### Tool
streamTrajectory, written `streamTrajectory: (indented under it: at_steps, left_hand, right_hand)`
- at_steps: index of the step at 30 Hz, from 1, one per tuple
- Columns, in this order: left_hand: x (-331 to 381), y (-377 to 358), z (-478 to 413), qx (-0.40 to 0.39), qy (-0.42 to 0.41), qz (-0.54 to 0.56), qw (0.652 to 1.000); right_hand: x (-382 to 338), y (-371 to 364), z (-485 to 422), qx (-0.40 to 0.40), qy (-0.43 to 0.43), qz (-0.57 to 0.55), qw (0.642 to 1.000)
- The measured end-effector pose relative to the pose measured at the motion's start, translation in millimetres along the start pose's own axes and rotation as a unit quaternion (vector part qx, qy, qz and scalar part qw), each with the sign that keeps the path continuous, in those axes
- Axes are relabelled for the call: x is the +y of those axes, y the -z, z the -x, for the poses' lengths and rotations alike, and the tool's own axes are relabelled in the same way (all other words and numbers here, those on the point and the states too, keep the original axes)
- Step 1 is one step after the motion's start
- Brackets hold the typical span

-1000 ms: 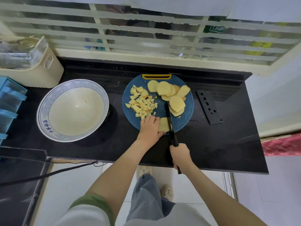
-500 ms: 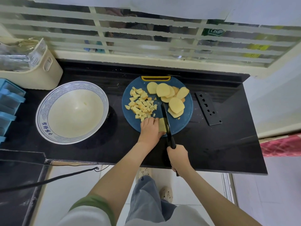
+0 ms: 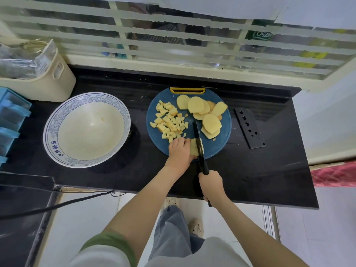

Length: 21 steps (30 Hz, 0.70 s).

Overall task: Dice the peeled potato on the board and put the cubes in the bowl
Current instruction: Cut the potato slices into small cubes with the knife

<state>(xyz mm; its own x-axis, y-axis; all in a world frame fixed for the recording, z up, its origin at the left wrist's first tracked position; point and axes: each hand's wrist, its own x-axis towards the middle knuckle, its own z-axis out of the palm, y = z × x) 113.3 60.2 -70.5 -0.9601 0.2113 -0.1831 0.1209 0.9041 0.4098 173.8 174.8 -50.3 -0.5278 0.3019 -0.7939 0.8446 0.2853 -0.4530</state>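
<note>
Head view: one bowl (image 3: 49, 130), one knife (image 3: 201, 151)

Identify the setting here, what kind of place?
Likely a home kitchen: black counter under a barred window, potato slices and a knife on a blue cutting board, ceramic bowl beside it.

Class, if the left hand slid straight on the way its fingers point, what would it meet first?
Likely the potato cubes just beyond the left hand, which holds a potato slice on the board.
</note>
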Motion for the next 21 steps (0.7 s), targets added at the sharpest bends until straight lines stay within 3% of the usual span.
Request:
streamTrajectory:
  at_steps: [9, 21]
  left_hand:
    - [-3, 14, -5, -0.049, 0.031, 0.055, 0.997]
    - [-11, 13, -10, -0.017, 0.161, 0.192, 0.968]
  right_hand:
    - [5, -1, 13, 0.004, 0.032, -0.027, 0.999]
    - [3, -3, 8, -0.012, -0.001, 0.031, 0.999]
